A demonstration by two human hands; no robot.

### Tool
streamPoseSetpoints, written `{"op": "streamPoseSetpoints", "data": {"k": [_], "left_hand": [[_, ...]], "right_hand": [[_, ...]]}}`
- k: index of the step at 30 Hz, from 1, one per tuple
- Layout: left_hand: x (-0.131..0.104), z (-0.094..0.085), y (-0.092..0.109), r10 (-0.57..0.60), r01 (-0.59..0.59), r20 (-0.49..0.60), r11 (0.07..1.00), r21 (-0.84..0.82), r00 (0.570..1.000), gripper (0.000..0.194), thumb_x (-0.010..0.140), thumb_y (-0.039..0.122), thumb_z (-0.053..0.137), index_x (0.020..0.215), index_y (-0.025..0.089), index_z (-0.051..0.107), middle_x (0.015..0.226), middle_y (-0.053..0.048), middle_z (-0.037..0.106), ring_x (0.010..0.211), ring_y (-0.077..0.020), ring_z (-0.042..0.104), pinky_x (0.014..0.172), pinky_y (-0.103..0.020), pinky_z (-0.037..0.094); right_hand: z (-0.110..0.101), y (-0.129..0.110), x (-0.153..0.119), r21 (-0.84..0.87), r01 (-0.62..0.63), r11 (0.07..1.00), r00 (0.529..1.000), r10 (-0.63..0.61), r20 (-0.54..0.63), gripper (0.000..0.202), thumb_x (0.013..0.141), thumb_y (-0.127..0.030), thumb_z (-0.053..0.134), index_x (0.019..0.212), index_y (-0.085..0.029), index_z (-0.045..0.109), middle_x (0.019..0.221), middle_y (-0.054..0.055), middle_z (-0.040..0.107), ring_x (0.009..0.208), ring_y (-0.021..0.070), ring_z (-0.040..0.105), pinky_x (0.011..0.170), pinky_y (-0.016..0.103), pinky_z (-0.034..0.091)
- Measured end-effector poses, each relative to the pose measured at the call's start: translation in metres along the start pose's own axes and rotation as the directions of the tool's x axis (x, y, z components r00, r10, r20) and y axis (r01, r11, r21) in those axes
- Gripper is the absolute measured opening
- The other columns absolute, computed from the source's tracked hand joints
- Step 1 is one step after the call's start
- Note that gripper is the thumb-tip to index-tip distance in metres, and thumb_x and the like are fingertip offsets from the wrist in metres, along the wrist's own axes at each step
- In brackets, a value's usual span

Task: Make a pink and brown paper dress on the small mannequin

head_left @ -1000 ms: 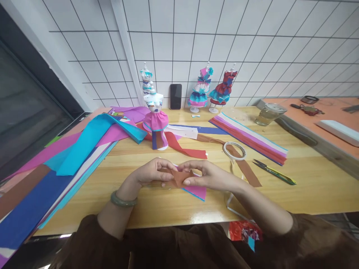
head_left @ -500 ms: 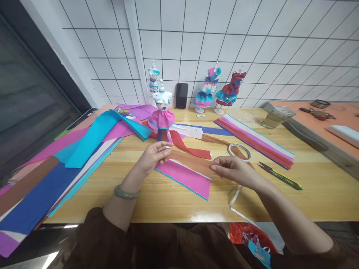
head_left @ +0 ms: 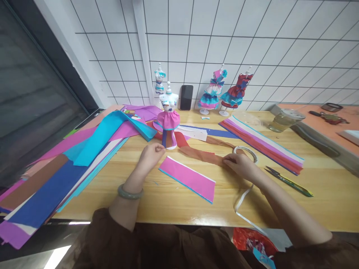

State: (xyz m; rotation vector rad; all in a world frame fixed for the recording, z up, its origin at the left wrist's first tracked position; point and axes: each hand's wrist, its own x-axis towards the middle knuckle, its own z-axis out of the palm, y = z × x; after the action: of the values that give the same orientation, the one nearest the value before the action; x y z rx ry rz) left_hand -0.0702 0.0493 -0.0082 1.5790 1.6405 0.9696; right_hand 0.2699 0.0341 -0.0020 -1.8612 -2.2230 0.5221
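Note:
My right hand [head_left: 241,166] is closed, pinching the right end of a brown crepe-paper strip [head_left: 198,154] that lies out over a red strip. My left hand [head_left: 151,158] has its fingers pressed together by the foot of a small dress-form mannequin [head_left: 169,102]; what they hold, if anything, is too small to make out. A gathered pink skirt [head_left: 168,120] sits around this mannequin, with blue, brown and pink strips showing beneath it. Between my hands, nearer to me, lies a pink rectangle [head_left: 187,180] with white and blue edges. A tape roll [head_left: 254,155] is partly behind my right hand.
Thread snips [head_left: 288,182] lie at right, below a stack of coloured strips [head_left: 263,145]. More strips [head_left: 98,140] pile up at left. Along the wall stand a phone [head_left: 186,98] and dressed mannequins [head_left: 210,93]. A lidded cup [head_left: 286,120] stands at back right.
The brown strip has left my left hand and now lies flatter and farther back, still in my right hand. My right hand has shifted right. The view has moved slightly left.

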Motion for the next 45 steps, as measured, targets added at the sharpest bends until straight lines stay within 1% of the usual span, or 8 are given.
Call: {"op": "streamPoseSetpoints", "data": {"k": [6, 12, 18, 26, 32, 35, 40, 45], "left_hand": [[-0.007, 0.005, 0.005, 0.058, -0.065, 0.042, 0.982, 0.178, 0.997, 0.014, 0.059, 0.033, 0.066, 0.059, 0.019, 0.066, 0.066, -0.004, 0.065, 0.069, -0.02, 0.057, 0.065, -0.028, 0.038], [-0.008, 0.005, 0.007, 0.074, -0.096, 0.153, 0.985, 0.14, 0.985, 0.019, 0.066, 0.036, 0.06, 0.066, 0.017, 0.064, 0.066, -0.002, 0.063, 0.064, -0.0164, 0.055, 0.058, -0.025, 0.037], [-0.014, -0.003, 0.019, 0.153, -0.072, 0.342, 0.968, -0.24, 0.927, 0.022, 0.068, 0.036, 0.062, 0.069, 0.014, 0.058, 0.063, 0.002, 0.055, 0.06, -0.0104, 0.05, 0.056, -0.021, 0.035], [-0.023, -0.012, 0.036, 0.191, -0.008, 0.315, 0.865, -0.501, 0.93, 0.025, 0.066, 0.033, 0.069, 0.071, 0.015, 0.053, 0.062, 0.004, 0.052, 0.057, -0.0065, 0.047, 0.057, -0.019, 0.037], [-0.019, -0.01, 0.033, 0.163, 0.033, 0.29, 0.821, -0.57, 0.943, 0.027, 0.063, 0.033, 0.071, 0.072, 0.015, 0.053, 0.062, 0.004, 0.054, 0.058, -0.0065, 0.049, 0.057, -0.019, 0.036], [-0.019, -0.007, 0.032, 0.152, 0.066, 0.301, 0.792, -0.607, 0.941, 0.028, 0.063, 0.032, 0.071, 0.073, 0.016, 0.051, 0.062, 0.004, 0.055, 0.058, -0.0068, 0.051, 0.058, -0.019, 0.037], [-0.019, -0.003, 0.03, 0.125, 0.103, 0.313, 0.777, -0.621, 0.942, 0.03, 0.062, 0.031, 0.071, 0.076, 0.017, 0.048, 0.061, 0.005, 0.057, 0.056, -0.0071, 0.053, 0.058, -0.019, 0.038], [-0.018, -0.003, 0.03, 0.115, 0.079, 0.272, 0.788, -0.611, 0.955, 0.03, 0.063, 0.029, 0.071, 0.081, 0.018, 0.049, 0.062, 0.005, 0.058, 0.057, -0.0077, 0.054, 0.058, -0.019, 0.038]], "right_hand": [[0.003, 0.0, -0.01, -0.178, -0.014, 0.984, 0.995, -0.004, -0.098, 0.026, 0.081, -0.031, 0.044, 0.083, -0.018, 0.067, 0.079, 0.011, 0.068, 0.074, 0.0252, 0.061, 0.062, 0.033, 0.041], [0.001, -0.023, -0.041, -0.327, 0.121, 0.937, 0.949, -0.207, -0.239, 0.028, 0.085, -0.032, 0.043, 0.094, -0.016, 0.065, 0.093, 0.013, 0.066, 0.094, 0.0288, 0.057, 0.078, 0.039, 0.044], [0.011, -0.064, -0.074, -0.04, 0.176, 0.984, 0.966, -0.18, -0.185, 0.027, 0.086, -0.032, 0.044, 0.103, -0.019, 0.06, 0.107, 0.01, 0.063, 0.099, 0.0244, 0.057, 0.083, 0.038, 0.046], [0.021, -0.101, -0.064, 0.361, 0.2, 0.911, 0.974, -0.147, -0.17, 0.032, 0.085, -0.037, 0.047, 0.108, -0.018, 0.058, 0.108, 0.009, 0.063, 0.102, 0.0233, 0.056, 0.087, 0.035, 0.043], [0.029, -0.118, -0.068, 0.68, 0.023, 0.733, 0.997, -0.066, 0.038, 0.036, 0.086, -0.045, 0.043, 0.074, -0.016, 0.059, 0.063, 0.0, 0.055, 0.058, 0.0123, 0.05, 0.052, 0.022, 0.037], [0.032, -0.12, -0.071, 0.745, -0.033, 0.666, 0.997, -0.033, 0.074, 0.036, 0.084, -0.048, 0.046, 0.073, -0.015, 0.057, 0.061, -0.002, 0.05, 0.054, 0.0102, 0.044, 0.05, 0.021, 0.033], [0.042, -0.115, -0.069, 0.809, -0.11, 0.577, 0.994, 0.04, 0.106, 0.039, 0.078, -0.051, 0.053, 0.098, -0.017, 0.051, 0.058, -0.005, 0.047, 0.049, 0.0093, 0.04, 0.047, 0.021, 0.031], [0.051, -0.108, -0.067, 0.803, -0.137, 0.581, 0.99, 0.045, 0.136, 0.038, 0.076, -0.056, 0.053, 0.079, -0.018, 0.047, 0.052, -0.007, 0.04, 0.044, 0.0075, 0.032, 0.044, 0.02, 0.024]]}}
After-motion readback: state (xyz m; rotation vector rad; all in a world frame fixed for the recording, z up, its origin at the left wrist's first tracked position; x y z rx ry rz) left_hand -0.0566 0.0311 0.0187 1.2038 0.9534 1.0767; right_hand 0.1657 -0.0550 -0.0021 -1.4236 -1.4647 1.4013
